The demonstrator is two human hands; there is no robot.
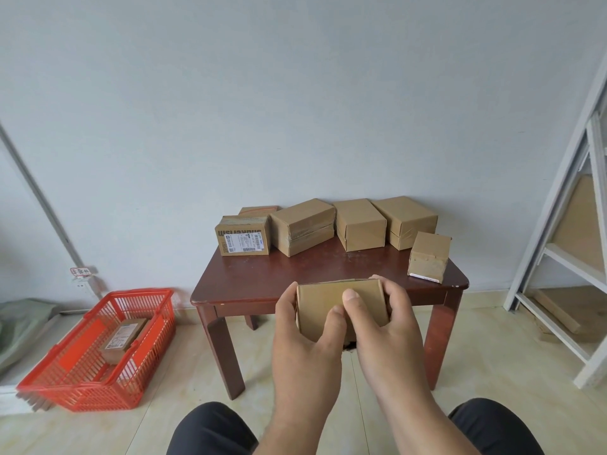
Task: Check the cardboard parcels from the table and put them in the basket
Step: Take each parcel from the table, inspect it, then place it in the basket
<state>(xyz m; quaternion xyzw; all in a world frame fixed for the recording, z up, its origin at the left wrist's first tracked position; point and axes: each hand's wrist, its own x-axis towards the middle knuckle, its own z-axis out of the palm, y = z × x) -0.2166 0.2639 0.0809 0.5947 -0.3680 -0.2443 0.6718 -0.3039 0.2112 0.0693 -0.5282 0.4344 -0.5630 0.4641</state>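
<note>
Hands: left hand [305, 326] and right hand [387, 320] both grip small parcel [331, 307] above table [262, 284] front edge.
Done: one parcel in basket [123, 336], red basket [65, 385] on floor.
Left: six parcels on table [359, 224]; held one under check.

Two bare forearms, no sleeves showing, end in the bare left hand [305, 336] and bare right hand [387, 330]. Neither wears rings, watch or gloves. Both knees are covered in dark, near-black trousers [210, 428].
</note>
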